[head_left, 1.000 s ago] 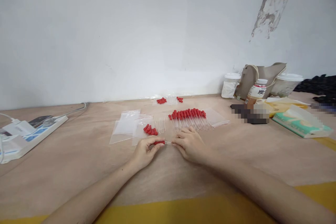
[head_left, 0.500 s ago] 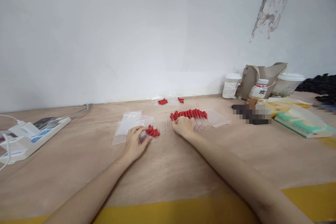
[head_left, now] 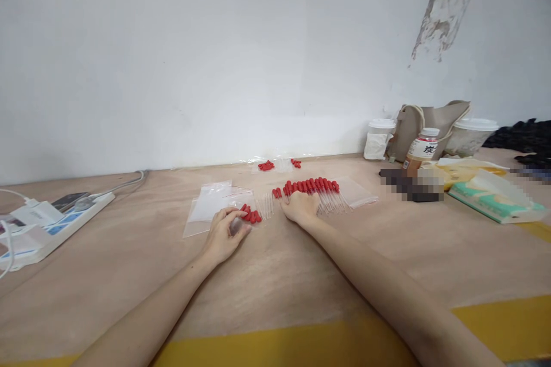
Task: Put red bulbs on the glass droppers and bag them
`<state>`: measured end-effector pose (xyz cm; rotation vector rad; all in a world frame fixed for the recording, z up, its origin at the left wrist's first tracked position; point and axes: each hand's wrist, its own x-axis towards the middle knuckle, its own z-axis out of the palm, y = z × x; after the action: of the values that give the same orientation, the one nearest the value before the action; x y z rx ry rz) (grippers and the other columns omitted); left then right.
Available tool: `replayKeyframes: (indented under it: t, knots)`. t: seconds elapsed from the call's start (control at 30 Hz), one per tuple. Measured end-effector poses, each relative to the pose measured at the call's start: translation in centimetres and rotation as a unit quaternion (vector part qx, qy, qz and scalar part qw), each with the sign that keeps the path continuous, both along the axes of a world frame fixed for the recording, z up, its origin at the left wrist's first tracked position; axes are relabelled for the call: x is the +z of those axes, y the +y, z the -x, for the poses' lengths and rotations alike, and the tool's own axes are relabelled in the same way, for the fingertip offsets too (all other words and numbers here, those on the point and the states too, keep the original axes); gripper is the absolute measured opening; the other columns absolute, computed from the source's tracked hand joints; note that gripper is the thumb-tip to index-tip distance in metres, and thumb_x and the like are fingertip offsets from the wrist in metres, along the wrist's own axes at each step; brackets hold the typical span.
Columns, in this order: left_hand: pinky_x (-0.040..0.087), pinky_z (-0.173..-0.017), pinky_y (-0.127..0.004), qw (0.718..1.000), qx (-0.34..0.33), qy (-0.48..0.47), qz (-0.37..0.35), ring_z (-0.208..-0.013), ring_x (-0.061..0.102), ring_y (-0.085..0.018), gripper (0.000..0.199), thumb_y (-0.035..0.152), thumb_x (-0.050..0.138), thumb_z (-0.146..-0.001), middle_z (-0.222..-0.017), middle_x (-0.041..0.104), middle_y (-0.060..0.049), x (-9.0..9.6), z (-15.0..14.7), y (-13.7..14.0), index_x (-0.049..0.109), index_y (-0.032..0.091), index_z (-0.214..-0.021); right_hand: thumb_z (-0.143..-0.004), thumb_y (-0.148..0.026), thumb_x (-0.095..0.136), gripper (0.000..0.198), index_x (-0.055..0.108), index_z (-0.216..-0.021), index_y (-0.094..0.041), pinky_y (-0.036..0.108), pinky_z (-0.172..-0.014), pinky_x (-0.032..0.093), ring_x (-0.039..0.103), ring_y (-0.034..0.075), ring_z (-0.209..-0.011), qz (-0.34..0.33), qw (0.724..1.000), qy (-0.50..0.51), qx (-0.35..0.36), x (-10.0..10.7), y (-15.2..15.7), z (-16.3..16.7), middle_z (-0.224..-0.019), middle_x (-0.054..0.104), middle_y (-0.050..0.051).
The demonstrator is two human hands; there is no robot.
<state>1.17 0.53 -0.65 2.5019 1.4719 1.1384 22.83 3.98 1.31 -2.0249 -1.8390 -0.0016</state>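
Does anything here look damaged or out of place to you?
Yes: the pale wall has a ragged, brownish patch at the upper right, as if the surface had peeled or been scraped. On the table, nothing seems spilled; the red-bulbed droppers by the right hand lie in a fairly neat row.

Hands (head_left: 302,206) by red bulbs (head_left: 253,217) and droppers (head_left: 325,186), clear bags (head_left: 210,202), brown tabletop (head_left: 258,292)

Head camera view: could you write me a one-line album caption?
Left hand at a small pile of red bulbs, right hand at a row of red-topped clear droppers.
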Motion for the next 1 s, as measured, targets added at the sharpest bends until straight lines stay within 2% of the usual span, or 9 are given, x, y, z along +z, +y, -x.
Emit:
replayKeyframes:
  t: [0.13,0.2,0.43,0.57,0.83,1.0]
  knots:
    - [0.042,-0.084,-0.035,0.999,-0.021,-0.007,0.034,-0.098,0.05,-0.021,0.029,0.028,0.058,-0.076,-0.105,0.05,-0.006,-0.1,0.1,0.1,0.055,0.021,-0.103,-0.081,-0.038,0.039,0.034,0.064,-0.072,-0.016,0.04,-0.081,0.021,0.058,0.021,-0.073,-0.043,0.998,-0.007,0.047,0.1,0.1,0.5,-0.074,0.066,0.009]
    - [0.043,-0.082,-0.034,0.999,-0.023,-0.006,0.042,-0.097,0.051,-0.021,0.029,0.027,0.057,-0.077,-0.106,0.049,-0.006,-0.2,0.1,0.1,0.054,0.021,-0.105,-0.08,-0.035,0.041,0.029,0.064,-0.074,-0.017,0.039,-0.081,0.021,0.058,0.02,-0.074,-0.043,0.997,-0.002,0.063,0.3,0.2,1.0,-0.074,0.066,0.008]
    - [0.045,-0.079,-0.032,0.999,-0.024,-0.007,0.046,-0.096,0.052,-0.02,0.032,0.028,0.055,-0.078,-0.106,0.049,-0.005,-0.3,0.0,0.0,0.05,0.022,-0.11,-0.078,-0.028,0.043,0.028,0.064,-0.089,-0.014,0.037,-0.078,0.024,0.059,0.023,-0.082,0.049,0.997,-0.037,0.043,1.0,1.4,3.1,-0.088,0.065,0.015]
    - [0.046,-0.078,-0.031,0.999,-0.009,-0.006,0.045,-0.093,0.053,-0.019,0.03,0.031,0.052,-0.081,-0.107,0.048,-0.005,-0.1,0.4,0.3,0.051,0.023,-0.11,-0.075,-0.021,0.046,0.024,0.065,-0.087,-0.013,0.039,-0.081,0.022,0.06,0.024,-0.083,0.076,0.995,-0.042,0.043,1.3,2.1,3.6,-0.087,0.065,0.016]
    - [0.047,-0.063,-0.027,0.997,0.06,-0.038,0.039,-0.079,0.055,-0.017,0.022,0.038,0.05,-0.08,-0.093,0.055,-0.003,-0.1,0.8,1.4,0.057,0.021,-0.091,-0.072,-0.009,0.046,0.021,0.065,-0.079,-0.012,0.041,-0.083,0.023,0.06,0.024,-0.082,0.097,0.993,-0.042,0.05,1.5,2.2,4.0,-0.083,0.066,0.015]
    - [0.045,-0.063,-0.026,0.997,0.067,-0.022,0.02,-0.081,0.056,-0.018,0.022,0.038,0.048,-0.081,-0.094,0.056,-0.004,0.1,0.5,1.0,0.057,0.02,-0.091,-0.079,-0.02,0.042,0.021,0.062,-0.082,-0.012,0.037,-0.075,0.031,0.06,0.024,-0.079,0.082,0.995,-0.015,0.063,2.1,0.8,2.3,-0.087,0.065,0.016]
